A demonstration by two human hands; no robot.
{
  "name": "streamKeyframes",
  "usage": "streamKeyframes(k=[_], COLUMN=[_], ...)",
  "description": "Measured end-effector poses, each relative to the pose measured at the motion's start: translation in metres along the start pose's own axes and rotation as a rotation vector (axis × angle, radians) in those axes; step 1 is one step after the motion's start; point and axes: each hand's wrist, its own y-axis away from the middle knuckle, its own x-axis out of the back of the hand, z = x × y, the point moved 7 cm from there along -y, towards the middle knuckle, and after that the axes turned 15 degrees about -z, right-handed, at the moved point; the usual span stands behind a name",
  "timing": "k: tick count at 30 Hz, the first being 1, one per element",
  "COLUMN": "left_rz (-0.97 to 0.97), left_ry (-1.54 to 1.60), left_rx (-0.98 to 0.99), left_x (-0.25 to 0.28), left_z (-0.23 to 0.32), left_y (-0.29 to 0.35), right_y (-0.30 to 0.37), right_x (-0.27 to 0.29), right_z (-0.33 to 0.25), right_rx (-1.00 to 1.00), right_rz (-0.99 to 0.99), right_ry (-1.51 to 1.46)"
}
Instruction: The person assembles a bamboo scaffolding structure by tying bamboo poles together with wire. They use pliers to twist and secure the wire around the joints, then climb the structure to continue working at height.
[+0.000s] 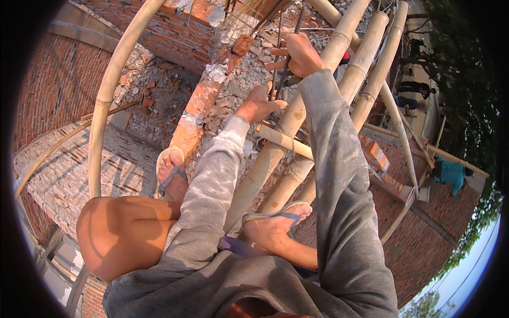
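Two thin dark steel rods [280,47] stand up out of the rubble near the top middle, close together. My left hand [257,104] is round the lower part of a rod, its thumb and forefinger on either side. Higher and to the right, my right hand [305,55] lies against a rod with its fingers stretched out and apart; the rod crosses by the palm. Both forearms are in grey sleeves. Thick bamboo poles [356,71] run just under my right forearm. The lower ends of the rods are partly hidden by my left hand.
My sandalled feet are on a broken brick wall top [186,135] and the bamboo. A loose brick [243,45] lies by broken rubble [225,98]. A bent bamboo pole [103,100] rises at left. A person in teal [449,176] is far right, below; others are beyond.
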Motion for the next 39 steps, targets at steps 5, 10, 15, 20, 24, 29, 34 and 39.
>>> streamKeyframes(k=[5,10,15,20,24,29,34,39], left_rz=[0.040,0.012,-0.012,0.006,-0.032,-0.055,0.002,0.074], left_ry=[0.149,0.192,0.285,0.298,0.309,0.403,0.372,0.237], left_rx=[-0.047,-0.050,-0.045,-0.015,0.020,-0.021,-0.050,-0.018], left_x=[0.005,0.002,-0.007,-0.005,-0.005,-0.010,-0.010,-0.001], left_z=[-0.008,-0.003,-0.016,-0.023,-0.017,-0.009,-0.004,-0.005], left_y=[0.000,0.001,0.007,0.010,0.012,0.021,0.024,0.019], right_y=[-0.012,-0.010,-0.002,-0.007,-0.015,-0.029,-0.039,-0.050], right_x=[-0.007,-0.011,-0.020,-0.026,-0.021,-0.015,-0.011,-0.001], right_z=[-0.003,-0.002,0.016,0.022,0.021,0.026,0.033,0.036], right_rx=[-0.032,-0.046,-0.084,-0.078,-0.021,0.013,0.054,0.028], right_rz=[-0.051,-0.019,-0.025,-0.085,0.010,0.088,0.099,0.107], right_ry=[0.041,0.100,0.154,0.146,0.203,0.426,0.513,0.500])
